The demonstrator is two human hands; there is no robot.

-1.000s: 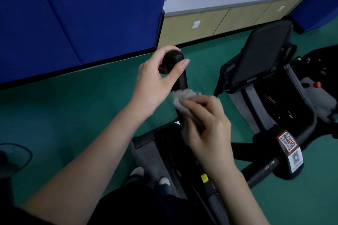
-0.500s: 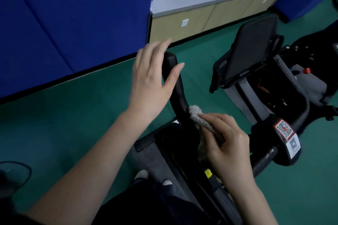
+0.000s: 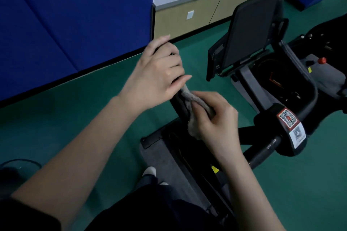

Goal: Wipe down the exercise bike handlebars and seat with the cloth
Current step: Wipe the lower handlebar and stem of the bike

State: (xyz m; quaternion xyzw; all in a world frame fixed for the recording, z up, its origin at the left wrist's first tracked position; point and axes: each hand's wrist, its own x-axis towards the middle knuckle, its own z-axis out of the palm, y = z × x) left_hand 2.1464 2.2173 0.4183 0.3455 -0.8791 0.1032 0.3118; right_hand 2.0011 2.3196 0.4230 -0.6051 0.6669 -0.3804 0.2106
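Observation:
A black upright handlebar point(image 3: 178, 105) of the exercise bike rises in the middle of the head view. My left hand point(image 3: 157, 73) wraps over its top end, fingers curled around the grip. Just below, my right hand point(image 3: 216, 118) presses a grey fluffy cloth point(image 3: 189, 97) against the bar's shaft. The cloth is bunched between my thumb and fingers. The bike's black seat back point(image 3: 247, 30) stands upright at the right, apart from both hands. The seat cushion is mostly hidden behind it.
The bike's frame with a QR-code sticker point(image 3: 288, 120) lies at lower right. A red knob point(image 3: 322, 60) sits at the far right. A blue partition point(image 3: 75, 15) and a wooden cabinet point(image 3: 187, 15) stand behind. Green floor surrounds the bike. My shoes point(image 3: 150, 171) show below.
My left hand went from open beside the bar's top to closed over it. My right hand has slid the cloth down the shaft and stays low.

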